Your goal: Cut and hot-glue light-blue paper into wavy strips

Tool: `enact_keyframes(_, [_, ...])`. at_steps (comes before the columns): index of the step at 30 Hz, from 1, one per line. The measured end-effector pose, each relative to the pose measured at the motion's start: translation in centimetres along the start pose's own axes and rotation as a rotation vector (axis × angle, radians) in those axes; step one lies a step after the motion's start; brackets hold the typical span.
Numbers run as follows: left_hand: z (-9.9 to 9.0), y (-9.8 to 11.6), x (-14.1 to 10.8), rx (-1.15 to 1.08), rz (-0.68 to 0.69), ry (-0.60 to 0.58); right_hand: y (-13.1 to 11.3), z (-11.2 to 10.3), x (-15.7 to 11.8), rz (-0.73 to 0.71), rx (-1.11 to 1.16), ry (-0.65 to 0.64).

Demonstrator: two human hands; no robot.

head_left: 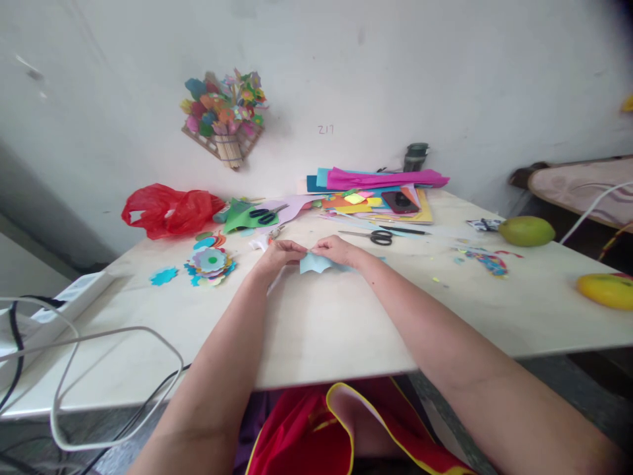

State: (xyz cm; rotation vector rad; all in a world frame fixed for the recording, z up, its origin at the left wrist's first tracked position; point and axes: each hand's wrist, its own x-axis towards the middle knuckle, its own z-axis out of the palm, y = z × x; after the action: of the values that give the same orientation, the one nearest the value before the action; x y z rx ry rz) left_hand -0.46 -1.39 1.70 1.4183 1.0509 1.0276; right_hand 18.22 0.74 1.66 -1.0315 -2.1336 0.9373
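A light blue piece of paper point(315, 264) with a wavy, pointed lower edge is held over the middle of the table. My left hand point(284, 255) pinches its upper left end. My right hand point(339, 251) grips the top, right beside the left fingertips, and hides part of the paper. Black-handled scissors point(380, 237) lie just beyond my right hand. To the left rests a layered stack of paper flower shapes point(211, 260), with a blue cut-out point(163, 276) next to it.
Behind are a red plastic bag point(173, 211), green paper point(242, 218) under more scissors, coloured sheets point(386, 178) and a phone point(399, 202). Mangoes point(527, 231) sit at the right. A power strip point(74, 297) and looping cables occupy the left edge.
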Motion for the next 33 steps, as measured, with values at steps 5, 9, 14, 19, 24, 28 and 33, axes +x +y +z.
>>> enact_keyframes(5, [0.0, 0.2, -0.1, -0.005, -0.014, 0.0, 0.3, 0.0, 0.1, 0.007, 0.004, 0.002])
enact_keyframes(9, [0.3, 0.7, -0.4, -0.052, -0.011, -0.028, 0.3, 0.1, 0.2, -0.004, -0.003, 0.018])
enact_keyframes(14, [0.9, 1.0, -0.5, 0.057, 0.03, 0.014, 0.2, 0.4, 0.2, -0.047, -0.016, 0.055])
enact_keyframes(19, [0.9, 0.8, -0.3, 0.151, -0.007, -0.001, -0.1, 0.3, -0.1, -0.058, -0.074, 0.077])
enact_keyframes(24, [1.0, 0.6, 0.0, 0.219, 0.003, 0.028, 0.0, 0.0, -0.1, -0.049, -0.087, 0.073])
enact_keyframes(28, [1.3, 1.0, 0.2, 0.425, 0.06, 0.072, 0.5, -0.5, 0.0, -0.043, -0.122, 0.059])
enact_keyframes(33, [1.0, 1.5, 0.3, 0.685, 0.155, 0.12, 1.5, -2.1, -0.4, -0.004, -0.17, 0.056])
